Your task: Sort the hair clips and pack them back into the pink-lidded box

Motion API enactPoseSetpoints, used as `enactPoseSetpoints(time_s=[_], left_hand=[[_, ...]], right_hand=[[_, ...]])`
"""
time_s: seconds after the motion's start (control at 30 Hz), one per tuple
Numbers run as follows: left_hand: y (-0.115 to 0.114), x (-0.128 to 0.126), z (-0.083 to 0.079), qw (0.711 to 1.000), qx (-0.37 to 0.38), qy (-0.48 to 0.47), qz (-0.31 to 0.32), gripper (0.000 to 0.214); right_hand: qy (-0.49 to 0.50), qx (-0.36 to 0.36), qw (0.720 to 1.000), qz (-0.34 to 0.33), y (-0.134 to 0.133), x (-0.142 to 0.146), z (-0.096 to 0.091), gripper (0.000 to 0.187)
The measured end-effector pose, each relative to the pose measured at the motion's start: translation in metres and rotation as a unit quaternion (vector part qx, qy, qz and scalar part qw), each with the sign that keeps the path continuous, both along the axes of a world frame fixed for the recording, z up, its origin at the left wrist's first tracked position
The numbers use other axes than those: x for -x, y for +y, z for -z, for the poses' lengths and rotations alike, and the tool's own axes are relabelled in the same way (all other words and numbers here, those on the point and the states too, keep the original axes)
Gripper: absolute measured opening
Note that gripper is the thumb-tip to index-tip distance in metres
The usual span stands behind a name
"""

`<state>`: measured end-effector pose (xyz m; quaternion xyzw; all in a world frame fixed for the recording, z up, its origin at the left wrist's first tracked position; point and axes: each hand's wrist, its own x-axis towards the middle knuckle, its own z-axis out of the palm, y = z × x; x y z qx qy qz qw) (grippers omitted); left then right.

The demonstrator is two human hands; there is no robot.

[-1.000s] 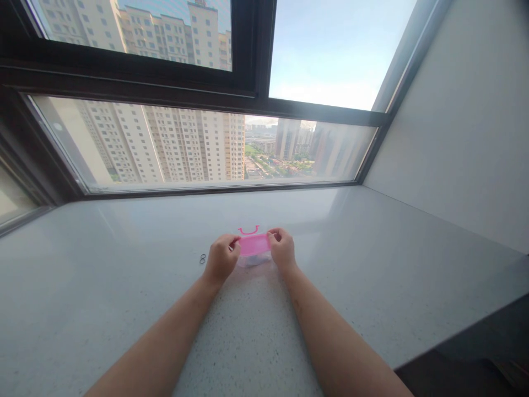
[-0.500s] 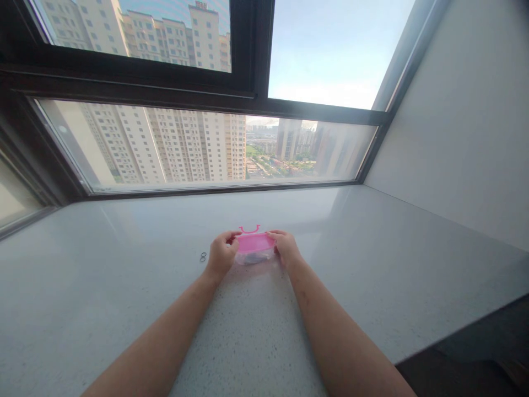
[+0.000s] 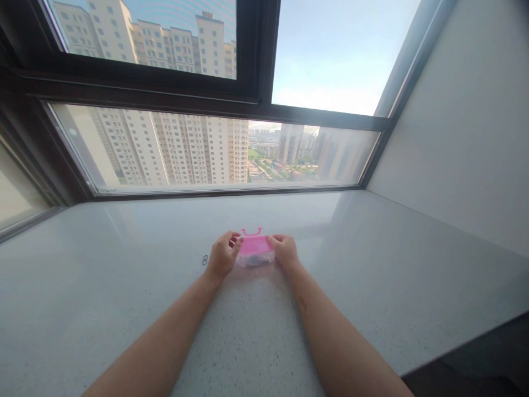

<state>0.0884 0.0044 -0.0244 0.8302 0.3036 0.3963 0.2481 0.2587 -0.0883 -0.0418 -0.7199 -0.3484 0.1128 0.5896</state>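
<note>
A small clear plastic box with a pink lid (image 3: 255, 246) rests on the pale stone counter (image 3: 372, 259). My left hand (image 3: 222, 256) grips its left end with curled fingers, and my right hand (image 3: 283, 251) grips its right end the same way. A pink handle (image 3: 251, 232) lies on the counter just behind the box. Dark items show dimly through the clear box wall.
Two small dark rings (image 3: 204, 259) lie on the counter left of my left hand. A wide window with a black frame (image 3: 256, 107) runs along the back. A white wall (image 3: 467, 138) closes the right side. The counter's front edge drops off at lower right.
The pink lid, tilted up toward me a second ago, now lies flat on the box, with both hands still at its ends. The view has shifted slightly.
</note>
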Motion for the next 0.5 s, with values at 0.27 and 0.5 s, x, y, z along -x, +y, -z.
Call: enactPoseSetpoints(time_s=[0.27,0.5], left_hand=[[0.046,0.036,-0.005,0.995,0.042,0.089,-0.031,0.031],[0.013,0.053,0.009,0.981,0.015,0.164,0.107,0.039]], right_hand=[[-0.061,0.009,0.997,0.055,0.005,-0.003,0.001,0.037],[-0.064,0.018,0.997,0.031,0.004,0.000,-0.002,0.041]])
